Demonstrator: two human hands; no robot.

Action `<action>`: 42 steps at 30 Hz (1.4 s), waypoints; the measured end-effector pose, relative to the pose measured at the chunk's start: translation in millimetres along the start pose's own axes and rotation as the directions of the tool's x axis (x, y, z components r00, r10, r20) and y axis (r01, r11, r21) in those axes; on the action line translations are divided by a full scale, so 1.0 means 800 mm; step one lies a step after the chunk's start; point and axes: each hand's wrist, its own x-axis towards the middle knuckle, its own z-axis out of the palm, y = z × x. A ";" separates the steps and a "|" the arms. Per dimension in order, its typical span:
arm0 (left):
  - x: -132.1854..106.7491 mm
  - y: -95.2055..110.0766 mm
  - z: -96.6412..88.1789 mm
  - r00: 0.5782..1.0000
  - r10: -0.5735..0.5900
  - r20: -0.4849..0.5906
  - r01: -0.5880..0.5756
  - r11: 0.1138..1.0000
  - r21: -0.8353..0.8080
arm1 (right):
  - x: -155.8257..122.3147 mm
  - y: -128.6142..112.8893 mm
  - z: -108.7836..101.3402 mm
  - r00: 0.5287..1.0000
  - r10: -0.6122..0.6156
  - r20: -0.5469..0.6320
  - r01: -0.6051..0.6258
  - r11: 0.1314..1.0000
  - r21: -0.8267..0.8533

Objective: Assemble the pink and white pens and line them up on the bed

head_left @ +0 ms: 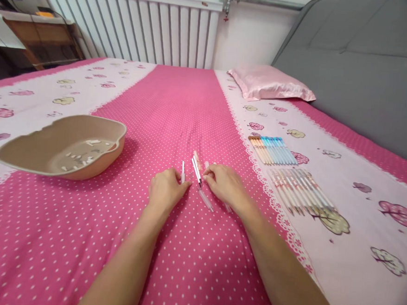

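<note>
My left hand (166, 187) is closed, thumb and fingers pinching a slim white pen part (183, 170) that points up. Across from it, my right hand (224, 182) is also closed around a pale translucent pen part (207, 164), mostly hidden by the fingers. Between the hands lie white pen refills (196, 169) with dark tips and a peach pen piece (197, 159). A clear pen barrel (205, 200) rests on the pink dotted sheet just below them. Another clear piece (227, 207) shows partly from under my right wrist.
On the left stands a beige basin (59, 170) with several small white and grey bits inside. At right lie a row of peach and blue pen parts (271, 150) and a row of clear printed barrels (301, 189). A pink pillow (269, 82) is farther back, by the grey headboard (356, 65).
</note>
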 end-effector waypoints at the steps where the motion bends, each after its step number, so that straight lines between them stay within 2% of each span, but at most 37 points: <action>1: 0.000 -0.001 0.001 1.000 0.010 -0.001 -0.010 1.000 -0.001 | 0.000 -0.002 0.003 1.000 0.001 -0.003 -0.001 1.000 0.013; 8: 0.001 -0.003 0.000 0.999 0.049 -0.013 -0.049 0.997 -0.053 | 0.001 -0.006 0.021 0.997 0.054 -0.052 -0.055 0.998 -0.020; 17: 0.000 -0.001 -0.002 0.999 0.044 -0.011 -0.045 0.992 -0.118 | 0.001 -0.007 0.016 0.995 0.101 0.014 -0.101 0.995 0.007; 21: 0.000 0.000 -0.003 0.999 0.039 -0.002 -0.039 0.985 -0.171 | 0.003 0.001 0.007 0.990 0.130 -0.057 -0.128 0.991 0.042; 24: 0.000 0.001 -0.004 0.998 0.053 0.023 -0.045 0.968 -0.245 | 0.008 0.015 -0.004 0.962 0.229 -0.148 -0.219 0.973 0.079; 28: 0.000 0.002 -0.005 0.997 0.078 0.013 -0.070 0.944 -0.322 | 0.012 0.036 -0.016 0.929 0.318 -0.188 -0.302 0.947 0.110; 31: 0.000 0.003 -0.004 0.995 0.100 -0.016 -0.099 0.924 -0.369 | 0.014 0.044 -0.017 0.923 0.350 -0.160 -0.333 0.935 0.121; 36: -0.001 0.005 0.000 0.984 0.176 -0.026 -0.167 0.863 -0.477 | 0.013 0.044 -0.010 0.946 0.323 -0.015 -0.320 0.941 0.106; 42: -0.002 0.005 0.003 0.979 0.202 -0.037 -0.192 0.840 -0.508 | 0.013 0.045 -0.003 0.952 0.307 0.007 -0.306 0.945 0.119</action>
